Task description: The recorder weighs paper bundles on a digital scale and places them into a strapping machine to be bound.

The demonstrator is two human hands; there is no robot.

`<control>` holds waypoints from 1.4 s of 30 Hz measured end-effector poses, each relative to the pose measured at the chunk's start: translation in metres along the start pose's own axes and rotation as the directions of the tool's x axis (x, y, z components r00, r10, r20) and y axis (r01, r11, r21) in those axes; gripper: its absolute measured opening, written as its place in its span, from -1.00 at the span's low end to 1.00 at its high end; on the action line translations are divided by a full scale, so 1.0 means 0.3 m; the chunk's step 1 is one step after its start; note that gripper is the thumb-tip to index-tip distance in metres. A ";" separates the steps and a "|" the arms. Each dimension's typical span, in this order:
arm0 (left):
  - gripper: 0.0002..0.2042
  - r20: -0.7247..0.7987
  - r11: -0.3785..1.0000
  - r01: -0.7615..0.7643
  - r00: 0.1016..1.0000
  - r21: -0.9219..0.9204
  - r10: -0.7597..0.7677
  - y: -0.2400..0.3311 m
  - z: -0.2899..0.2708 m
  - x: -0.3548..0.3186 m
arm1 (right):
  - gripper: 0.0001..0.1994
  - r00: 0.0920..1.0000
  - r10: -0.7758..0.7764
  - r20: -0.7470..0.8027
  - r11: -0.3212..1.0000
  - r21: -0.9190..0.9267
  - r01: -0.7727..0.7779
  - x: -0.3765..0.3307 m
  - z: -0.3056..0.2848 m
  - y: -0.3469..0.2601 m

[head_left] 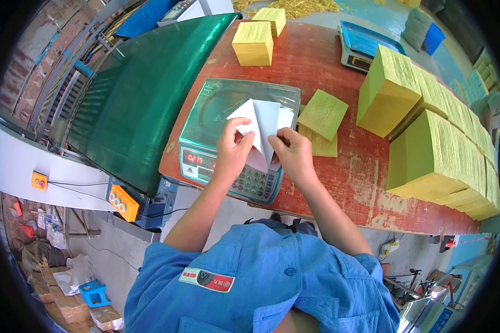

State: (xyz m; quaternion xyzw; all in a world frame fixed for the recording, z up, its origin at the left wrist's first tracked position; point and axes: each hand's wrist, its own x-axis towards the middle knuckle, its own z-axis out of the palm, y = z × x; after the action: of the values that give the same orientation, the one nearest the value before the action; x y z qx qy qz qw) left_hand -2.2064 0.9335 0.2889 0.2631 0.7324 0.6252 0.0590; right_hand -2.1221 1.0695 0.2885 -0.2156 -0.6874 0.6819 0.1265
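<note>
Above the digital counting scale (214, 102) I hold a folded white paper (266, 119), its two panels spread in a V and one side looking pale blue in shade. My left hand (235, 147) pinches the left panel between thumb and fingers. The right panel's lower edge is pinched by my right hand (294, 154). The scale has a clear-covered platform, a red lit display (195, 160) and a keypad (255, 183) partly under the paper. Just right of the scale lie thin square yellow paper piles (325, 114), one overlapping another.
Tall stacks of yellow paper (391, 94) line the right of the worn red table (339, 186). Two smaller yellow blocks (253, 44) stand at the back, near a blue-topped scale (366, 41). A green conveyor belt (133, 100) runs along the left, with an orange button box (123, 202).
</note>
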 end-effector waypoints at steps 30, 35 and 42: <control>-0.72 0.140 0.953 -0.161 0.982 0.255 0.128 -0.091 -0.022 0.028 | -0.71 0.731 -0.464 -0.501 0.870 -0.411 0.271 0.010 -0.330 0.025; -0.77 0.088 0.980 -0.086 0.994 0.178 0.071 -0.008 -0.115 0.008 | -0.87 0.818 -0.387 -0.424 0.895 -0.386 0.223 -0.219 -0.452 0.183; -0.38 0.456 0.842 0.160 0.883 -0.515 0.111 0.548 0.379 0.001 | -0.81 0.773 -0.178 -0.609 0.902 -0.415 -0.120 -0.509 -0.768 0.355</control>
State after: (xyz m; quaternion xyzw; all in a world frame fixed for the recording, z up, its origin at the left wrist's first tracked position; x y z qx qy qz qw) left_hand -2.1082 1.0473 0.4208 0.3691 0.4939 0.7222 0.3136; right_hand -1.8677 1.1988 0.2099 -0.4438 -0.7406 0.3979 0.3103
